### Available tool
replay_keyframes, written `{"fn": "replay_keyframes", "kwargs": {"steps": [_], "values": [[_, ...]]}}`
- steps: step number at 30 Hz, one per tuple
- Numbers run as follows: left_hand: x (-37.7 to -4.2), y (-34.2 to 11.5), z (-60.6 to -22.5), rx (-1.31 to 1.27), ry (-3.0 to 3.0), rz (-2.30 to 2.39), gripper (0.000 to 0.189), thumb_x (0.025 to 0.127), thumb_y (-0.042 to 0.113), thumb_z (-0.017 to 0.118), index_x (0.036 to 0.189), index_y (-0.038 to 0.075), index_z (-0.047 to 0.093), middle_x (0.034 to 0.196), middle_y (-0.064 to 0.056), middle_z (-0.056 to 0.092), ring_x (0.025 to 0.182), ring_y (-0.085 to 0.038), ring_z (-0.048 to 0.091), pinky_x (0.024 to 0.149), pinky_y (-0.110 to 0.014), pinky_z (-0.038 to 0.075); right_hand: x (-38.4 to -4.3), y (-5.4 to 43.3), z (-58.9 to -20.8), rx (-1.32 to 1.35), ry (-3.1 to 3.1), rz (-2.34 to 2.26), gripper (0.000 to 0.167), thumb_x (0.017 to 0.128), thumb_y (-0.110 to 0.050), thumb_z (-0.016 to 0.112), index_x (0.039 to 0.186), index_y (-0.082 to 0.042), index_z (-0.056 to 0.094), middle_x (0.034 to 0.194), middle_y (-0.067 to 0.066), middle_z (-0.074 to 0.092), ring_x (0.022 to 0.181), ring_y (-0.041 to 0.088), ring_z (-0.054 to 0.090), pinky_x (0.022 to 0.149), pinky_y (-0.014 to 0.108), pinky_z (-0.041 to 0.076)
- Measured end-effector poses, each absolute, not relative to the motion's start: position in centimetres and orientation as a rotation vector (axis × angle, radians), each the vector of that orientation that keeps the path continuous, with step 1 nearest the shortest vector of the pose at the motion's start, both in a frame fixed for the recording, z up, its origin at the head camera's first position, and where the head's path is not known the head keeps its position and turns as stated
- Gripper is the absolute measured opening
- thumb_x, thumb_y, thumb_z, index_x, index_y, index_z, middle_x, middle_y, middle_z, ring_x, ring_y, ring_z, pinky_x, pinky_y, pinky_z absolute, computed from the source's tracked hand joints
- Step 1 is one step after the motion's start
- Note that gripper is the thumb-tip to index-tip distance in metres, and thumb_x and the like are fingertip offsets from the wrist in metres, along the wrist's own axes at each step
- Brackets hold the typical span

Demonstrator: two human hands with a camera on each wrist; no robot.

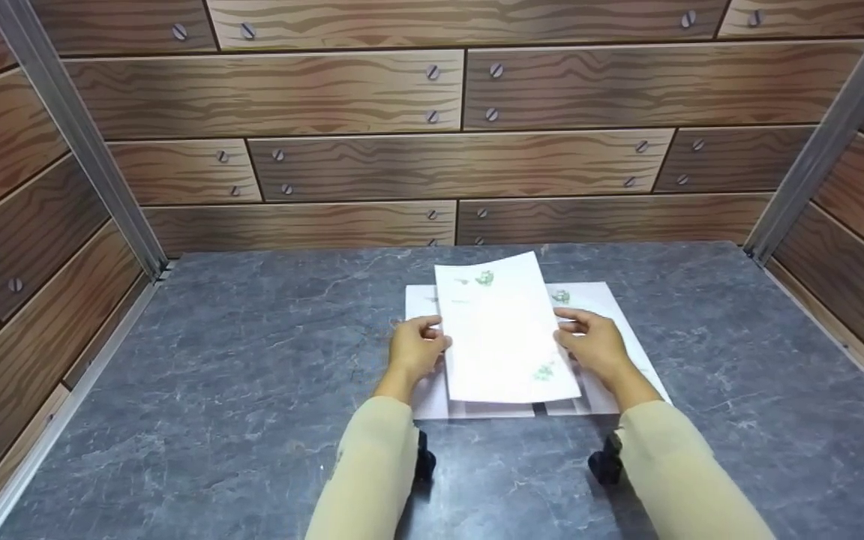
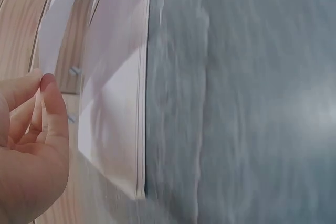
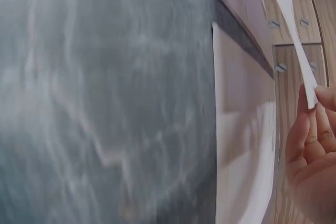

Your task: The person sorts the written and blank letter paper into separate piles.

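A white sheet of paper (image 1: 503,330) with small green prints is held up above the table by both hands. My left hand (image 1: 415,348) pinches its left edge between thumb and fingers; in the left wrist view the thumb and a fingertip meet on the paper (image 2: 58,30). Its right edge is pinched by my right hand (image 1: 595,346), and the right wrist view shows the sheet (image 3: 294,40) edge-on between thumb and fingers. Below lie two stacks of paper, the left stack (image 1: 429,401) and the right stack (image 1: 612,322), partly hidden by the raised sheet.
The stacks rest on a dark grey marbled tabletop (image 1: 252,360), with a narrow dark gap between them. Wood-patterned walls (image 1: 357,165) enclose the back and sides, with metal posts (image 1: 79,127) at the corners. Black devices (image 1: 606,459) sit under both sleeves.
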State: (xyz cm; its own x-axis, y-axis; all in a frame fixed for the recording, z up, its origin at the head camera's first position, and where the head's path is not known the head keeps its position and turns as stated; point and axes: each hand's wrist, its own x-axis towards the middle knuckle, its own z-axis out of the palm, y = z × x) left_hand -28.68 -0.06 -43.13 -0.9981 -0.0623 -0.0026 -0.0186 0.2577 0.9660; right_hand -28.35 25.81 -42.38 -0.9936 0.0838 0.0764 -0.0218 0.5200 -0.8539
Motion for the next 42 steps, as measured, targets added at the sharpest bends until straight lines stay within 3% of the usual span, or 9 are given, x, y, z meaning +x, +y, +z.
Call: {"fn": "replay_keyframes", "kwargs": {"steps": [12, 22, 27, 34, 42], "values": [[-28.2, 3.7, -43.1, 0.059, -2.416, -1.883, 0.036, 0.082, -0.003, 0.067, 0.118, -0.004, 0.063, 0.082, -0.003, 0.059, 0.06, -0.015, 0.06, 0.049, -0.022, 0.05, -27.8, 29.0, -42.3, -0.023, -2.631, 1.447, 0.039, 0.092, -0.004, 0.059, 0.13, 0.005, 0.054, 0.116, 0.027, 0.059, 0.097, 0.027, 0.058, 0.066, 0.021, 0.051], [-27.7, 6.6, -43.3, 0.076, -2.431, -1.752, 0.031, 0.081, 0.0, 0.07, 0.112, -0.002, 0.067, 0.08, 0.001, 0.061, 0.073, -0.01, 0.059, 0.066, -0.021, 0.051, -27.4, 31.1, -42.6, -0.109, -2.656, 1.416, 0.039, 0.094, -0.007, 0.059, 0.131, 0.002, 0.054, 0.117, 0.024, 0.058, 0.093, 0.02, 0.057, 0.064, 0.019, 0.049], [-27.4, 7.3, -43.4, 0.061, -2.445, -1.756, 0.033, 0.08, -0.001, 0.07, 0.113, -0.003, 0.067, 0.081, 0.0, 0.062, 0.074, -0.011, 0.059, 0.069, -0.022, 0.051, -27.2, 32.0, -42.6, -0.139, -2.677, 1.372, 0.04, 0.094, -0.008, 0.058, 0.132, 0.002, 0.053, 0.119, 0.024, 0.058, 0.097, 0.024, 0.056, 0.065, 0.02, 0.049], [-27.1, 8.7, -43.4, 0.027, -2.508, -1.759, 0.035, 0.081, -0.002, 0.067, 0.117, -0.003, 0.065, 0.09, -0.002, 0.066, 0.083, -0.013, 0.062, 0.073, -0.023, 0.052, -26.7, 33.3, -42.4, -0.171, -2.683, 1.37, 0.042, 0.096, -0.01, 0.057, 0.135, 0.0, 0.051, 0.123, 0.024, 0.056, 0.11, 0.03, 0.052, 0.07, 0.018, 0.048], [-26.5, 9.6, -43.3, 0.05, -2.577, -1.806, 0.037, 0.085, 0.0, 0.063, 0.122, -0.003, 0.062, 0.099, -0.004, 0.065, 0.095, -0.018, 0.062, 0.08, -0.025, 0.052, -26.4, 34.4, -42.6, -0.187, -2.658, 1.348, 0.041, 0.095, -0.007, 0.057, 0.133, 0.004, 0.052, 0.121, 0.025, 0.057, 0.11, 0.03, 0.052, 0.072, 0.013, 0.045]]}}
